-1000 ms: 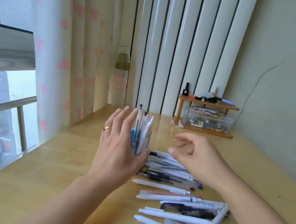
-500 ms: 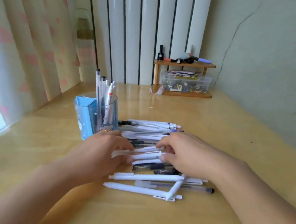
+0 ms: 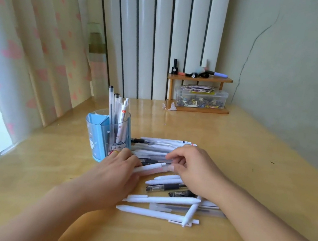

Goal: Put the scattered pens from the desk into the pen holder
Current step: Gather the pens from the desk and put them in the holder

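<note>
Our right hand [image 3: 194,167] pinches one end of a white pen [image 3: 151,168] while our left hand [image 3: 118,173] rests spread on its other end: the pickup step. Next we lift it clear of the scattered pens [image 3: 161,204] on the table [image 3: 232,152] and stand it in the blue pen holder [image 3: 107,137] just beside.

A single head-worn view looks forward and down from above the near edge of the wooden desk [image 3: 242,154], close over the left hand [image 3: 118,174] and right hand [image 3: 194,167]. It faces the far corner, where the white radiator [image 3: 156,36] meets the wall; the curtain [image 3: 31,37] fills the left side, and wide-angle distortion bends the edges
</note>
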